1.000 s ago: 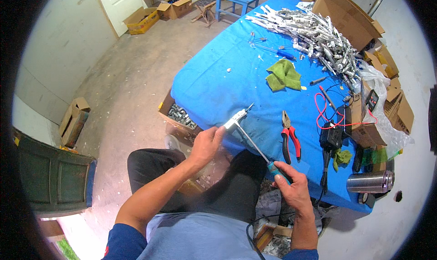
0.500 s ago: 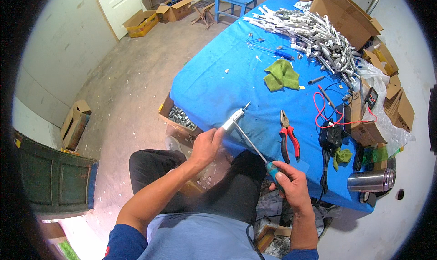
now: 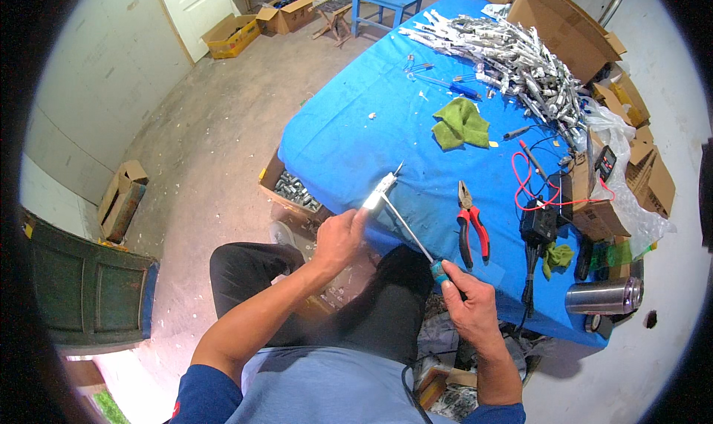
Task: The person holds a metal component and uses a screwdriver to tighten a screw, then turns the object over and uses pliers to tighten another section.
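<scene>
My left hand [image 3: 342, 238] is closed around a small silver-white cylindrical part [image 3: 379, 192] with a thin pointed end, held at the near edge of the blue-covered table [image 3: 334, 134]. In my right hand [image 3: 469, 301] is a screwdriver [image 3: 437, 269] with a teal handle, gripped with the thumb along it. Its slim shaft slants up and left, and the tip meets the side of the silver part; the exact contact is too small to make out. Right of the screwdriver lie pliers [image 3: 472, 227] with red and black handles.
A heap of silver-white parts [image 3: 520, 60] covers the table's far right. Nearby are a green cloth [image 3: 460, 124], a blue-handled screwdriver [image 3: 462, 90], a black power adapter [image 3: 538, 220], red test leads [image 3: 518, 179] and a steel flask [image 3: 603, 296]. A box of metal pieces [image 3: 286, 190] stands below the left edge.
My right hand has turned and shifted slightly on the screwdriver handle. The silver part has tilted a little in my left hand; the tool's tip stays against it.
</scene>
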`<state>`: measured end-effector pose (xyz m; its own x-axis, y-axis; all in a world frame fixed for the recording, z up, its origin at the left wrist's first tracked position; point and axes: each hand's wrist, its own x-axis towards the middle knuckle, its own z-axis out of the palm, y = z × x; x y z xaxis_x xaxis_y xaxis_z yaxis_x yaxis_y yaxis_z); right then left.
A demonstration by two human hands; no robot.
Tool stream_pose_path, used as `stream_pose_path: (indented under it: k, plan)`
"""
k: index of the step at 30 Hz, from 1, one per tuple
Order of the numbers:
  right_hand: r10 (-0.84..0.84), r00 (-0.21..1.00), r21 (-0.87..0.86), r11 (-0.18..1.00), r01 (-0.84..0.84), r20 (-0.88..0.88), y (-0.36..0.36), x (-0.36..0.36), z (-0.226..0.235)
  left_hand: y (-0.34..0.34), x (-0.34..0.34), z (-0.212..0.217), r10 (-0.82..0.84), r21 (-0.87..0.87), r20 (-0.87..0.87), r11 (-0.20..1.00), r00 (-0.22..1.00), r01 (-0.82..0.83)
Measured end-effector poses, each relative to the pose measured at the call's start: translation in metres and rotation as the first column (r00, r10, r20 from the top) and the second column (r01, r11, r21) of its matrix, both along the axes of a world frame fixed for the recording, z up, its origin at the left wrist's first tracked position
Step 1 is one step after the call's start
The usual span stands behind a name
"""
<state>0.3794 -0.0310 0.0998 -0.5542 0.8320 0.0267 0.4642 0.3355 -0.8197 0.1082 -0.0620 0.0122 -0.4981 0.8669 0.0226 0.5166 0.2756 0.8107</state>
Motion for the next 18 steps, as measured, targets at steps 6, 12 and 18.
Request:
stream_pose_path:
  k: [6,12,18]
  plan:
    - [-0.129,0.983,-0.517,0.855,0.044,-0.130,0.014,0.003,0.006,0.000,-0.001,0.004,0.002,0.000,-0.015,1.000,1.000,-0.002]
    - [-0.089,0.985,-0.488,0.873,0.005,-0.148,0.031,0.009,-0.001,0.000,-0.001,0.000,-0.004,0.014,-0.033,1.000,0.999,0.004]
    - [0.119,0.986,0.186,0.973,-0.139,0.115,0.024,-0.006,0.017,0.002,0.002,0.002,-0.017,0.011,-0.082,1.000,0.996,0.018]
